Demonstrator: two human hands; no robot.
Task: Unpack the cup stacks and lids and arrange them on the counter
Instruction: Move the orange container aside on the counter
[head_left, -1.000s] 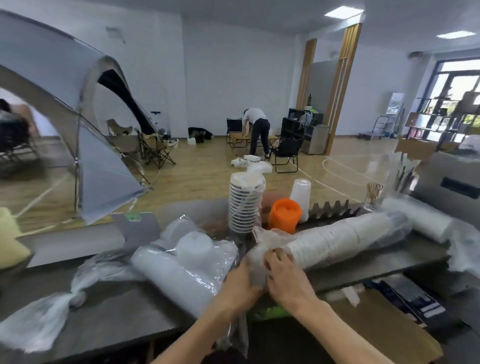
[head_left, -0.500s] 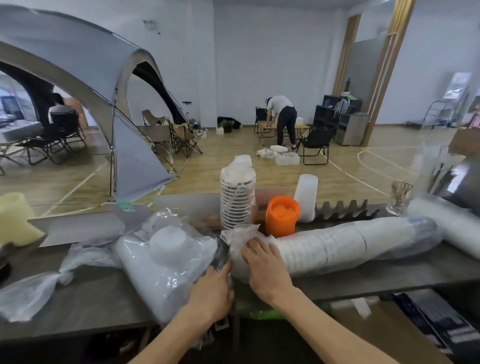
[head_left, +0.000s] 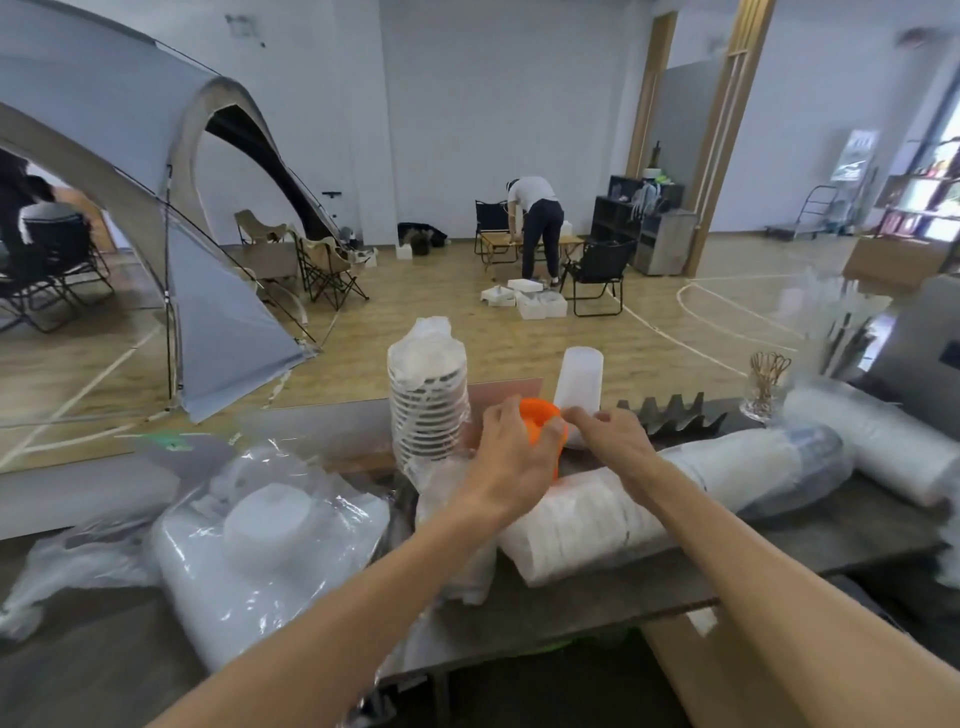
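Grey worktop (head_left: 810, 540) in a big hall with a tent (head_left: 156, 208) behind. Half a second ago I had both hands down on the bagged cup stack (head_left: 675, 499); now they're up at the orange cup (head_left: 535, 415). Left hand (head_left: 514, 457) fingers curl round it; right hand (head_left: 613, 441) fingers are bent, pinching near its rim, contents unclear. Cup stack lies sideways under my wrists, upright lid stack (head_left: 428, 400) just left.

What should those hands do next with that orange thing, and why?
Probably lift the orange container aside. The left hand curls over it, the right hand reaches in beside it, and it stands right behind the long wrapped cup stack lying on the counter, still in plastic.
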